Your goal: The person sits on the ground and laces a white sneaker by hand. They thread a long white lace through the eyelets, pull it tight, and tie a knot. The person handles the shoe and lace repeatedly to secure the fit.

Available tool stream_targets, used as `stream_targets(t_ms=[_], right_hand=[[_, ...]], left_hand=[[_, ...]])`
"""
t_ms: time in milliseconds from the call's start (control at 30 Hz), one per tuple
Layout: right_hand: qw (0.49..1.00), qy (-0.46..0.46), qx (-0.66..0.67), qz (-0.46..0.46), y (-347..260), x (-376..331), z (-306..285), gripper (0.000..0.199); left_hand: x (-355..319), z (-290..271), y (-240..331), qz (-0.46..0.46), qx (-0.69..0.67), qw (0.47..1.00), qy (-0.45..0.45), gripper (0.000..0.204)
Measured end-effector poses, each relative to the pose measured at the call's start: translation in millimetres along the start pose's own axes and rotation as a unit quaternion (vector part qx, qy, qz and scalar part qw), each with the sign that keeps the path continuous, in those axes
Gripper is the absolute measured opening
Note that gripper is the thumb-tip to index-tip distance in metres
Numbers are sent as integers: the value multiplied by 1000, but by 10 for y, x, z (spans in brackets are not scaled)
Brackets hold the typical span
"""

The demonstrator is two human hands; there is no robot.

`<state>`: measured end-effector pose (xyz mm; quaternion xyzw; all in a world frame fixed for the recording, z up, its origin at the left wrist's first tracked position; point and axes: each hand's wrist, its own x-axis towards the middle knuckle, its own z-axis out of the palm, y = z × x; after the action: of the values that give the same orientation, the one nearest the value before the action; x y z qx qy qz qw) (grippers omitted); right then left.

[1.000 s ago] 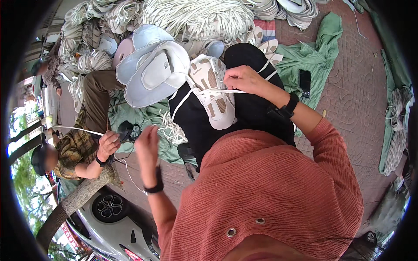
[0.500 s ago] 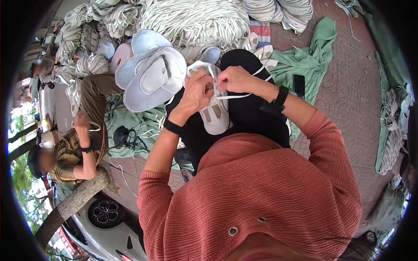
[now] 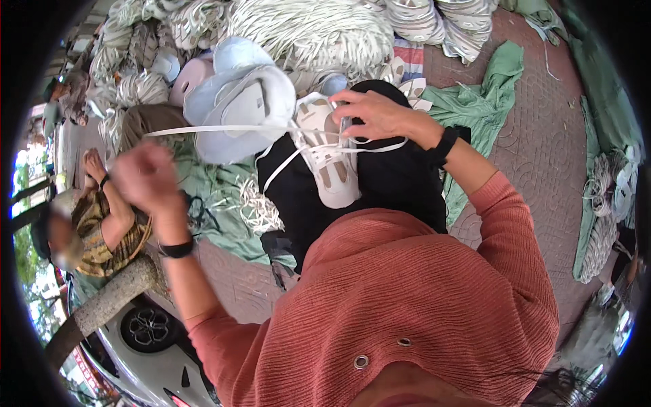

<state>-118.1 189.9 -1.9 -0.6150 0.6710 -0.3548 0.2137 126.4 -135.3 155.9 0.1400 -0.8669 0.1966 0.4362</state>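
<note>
A white and beige shoe upper [image 3: 339, 193] lies over the black cloth on my lap, its toe toward me. White lacing crosses its front. My left hand [image 3: 146, 176], smeared by motion, is out to the left, closed on a white shoelace [image 3: 224, 128]. That lace runs nearly straight from the hand across to the upper. My right hand [image 3: 376, 115] grips the upper's right edge near its far end, thumb and fingers curled round it. Other lace lengths hang slack, one to the left over my lap and one looping to the right below my right hand.
Nested pale blue hat-shaped pieces [image 3: 244, 112] stand left of the upper. A big heap of white laces [image 3: 308, 34] and bundled uppers lie beyond. Loose laces [image 3: 259, 207] rest beside my lap, green cloth [image 3: 485, 112] to the right. A co-worker [image 3: 108, 227] sits left, near a tree trunk.
My left hand has swung from the upper far out to the left, drawing the lace out. My right hand has shifted slightly to the far edge of the upper.
</note>
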Motion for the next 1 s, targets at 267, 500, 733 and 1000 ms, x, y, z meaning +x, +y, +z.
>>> stream_targets(t_ms=[267,500,733,1000], right_hand=[[998,17,-66,1,-88,32,37,11],[980,75,-172,-60,-365,146,76,10],[964,-61,-257,-17,-856,543,649,18],[840,-21,516,164,-1000,230,-313,21]], left_hand=[[492,-1198,-3682,-236,117,964,45,41],[95,-688,-3134,-474,-238,845,66,38],[-278,-813,-2533,-528,-788,317,14,20],[-2221,-1045,-3103,-677,-324,661,-18,11]])
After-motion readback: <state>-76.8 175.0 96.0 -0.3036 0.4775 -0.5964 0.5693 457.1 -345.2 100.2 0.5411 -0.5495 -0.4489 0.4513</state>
